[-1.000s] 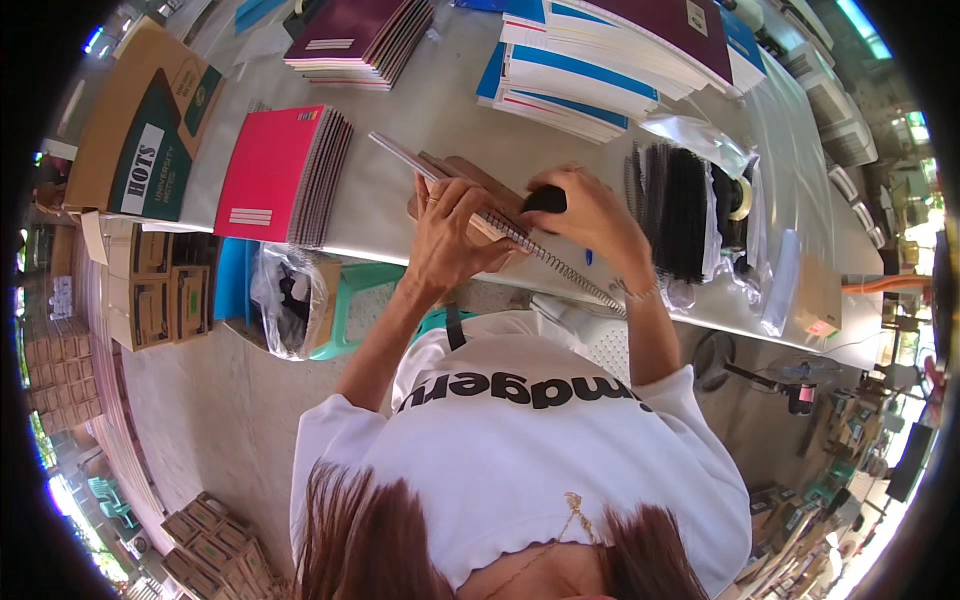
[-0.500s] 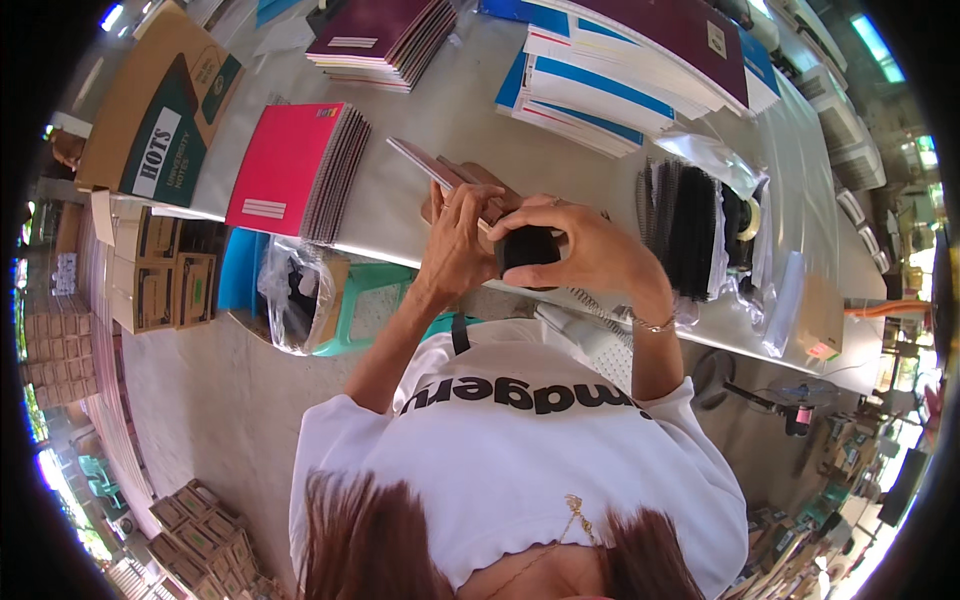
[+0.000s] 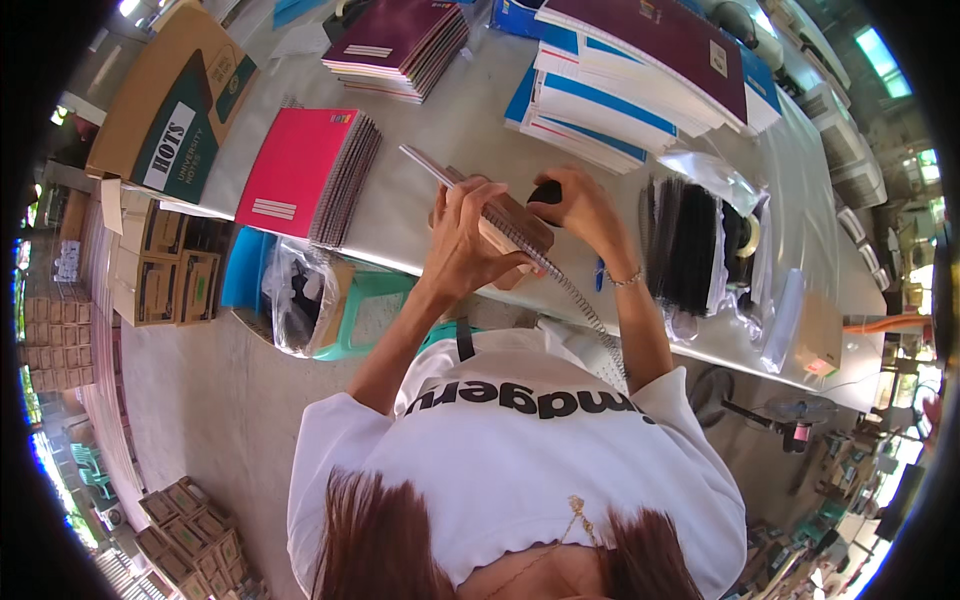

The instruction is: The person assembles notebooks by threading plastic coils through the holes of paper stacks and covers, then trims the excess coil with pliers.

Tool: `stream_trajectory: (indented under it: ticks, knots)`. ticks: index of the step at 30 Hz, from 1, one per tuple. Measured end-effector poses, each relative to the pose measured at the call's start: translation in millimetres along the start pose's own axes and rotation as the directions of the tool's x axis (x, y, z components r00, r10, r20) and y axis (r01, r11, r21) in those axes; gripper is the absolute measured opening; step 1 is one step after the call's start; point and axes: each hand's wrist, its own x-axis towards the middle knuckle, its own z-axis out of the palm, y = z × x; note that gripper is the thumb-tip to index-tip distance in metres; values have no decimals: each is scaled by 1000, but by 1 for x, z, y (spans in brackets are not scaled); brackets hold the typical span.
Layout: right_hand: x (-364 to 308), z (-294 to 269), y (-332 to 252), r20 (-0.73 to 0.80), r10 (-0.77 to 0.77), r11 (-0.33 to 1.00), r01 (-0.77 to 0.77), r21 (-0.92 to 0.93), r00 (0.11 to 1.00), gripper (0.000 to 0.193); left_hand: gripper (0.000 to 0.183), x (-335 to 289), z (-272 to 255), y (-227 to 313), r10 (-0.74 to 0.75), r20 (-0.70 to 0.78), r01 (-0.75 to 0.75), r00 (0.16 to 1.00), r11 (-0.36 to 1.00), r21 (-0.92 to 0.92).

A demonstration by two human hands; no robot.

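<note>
- The long grey counter carried the goods: a stack of blue-and-white exercise books with a maroon cover on top, a stack of maroon notebooks, and a stack of pink spiral notebooks near the front edge.
- A bundle of black binding coils lay in clear plastic at the person's right, with a roll of tape just beside it.
- A large brown-and-green cardboard box stood at the far left, and a teal plastic stool with a clear bag stood under the counter.
- The brown-covered notebook was held up over the front edge of the counter, between both hands, tilted.
- A long metal spiral wire ran along the spine of this notebook and hung out toward the person's chest.
- The left hand had a closed grip around the notebook, with the fingers over its cover and spine.
- The right hand was closed on a small black object at the far end of the notebook; what this object is, I cannot tell.
- To my judgement, the step in hand was the binding: the wire seemed only partly passed into the spine.
- The next move would call for a firm hold of the left hand and a careful turning of the wire, so that it follows the holes.
</note>
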Motion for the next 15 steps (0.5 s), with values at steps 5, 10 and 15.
stream_trajectory:
  ticks: [5,10,15]
  knots:
    - [-11,-33,-20,307,-101,599,-188,778,947,34,68,11,-16,-28,-82,-78,96,994,974,205]
    - [6,-24,-22,398,-200,746,-124,655,895,35,57,21,-19,-44,-52,-61,68,997,957,281]
    - [1,-29,-40,237,-258,868,118,482,937,34,56,30,-20,-50,10,9,-12,1000,968,250]
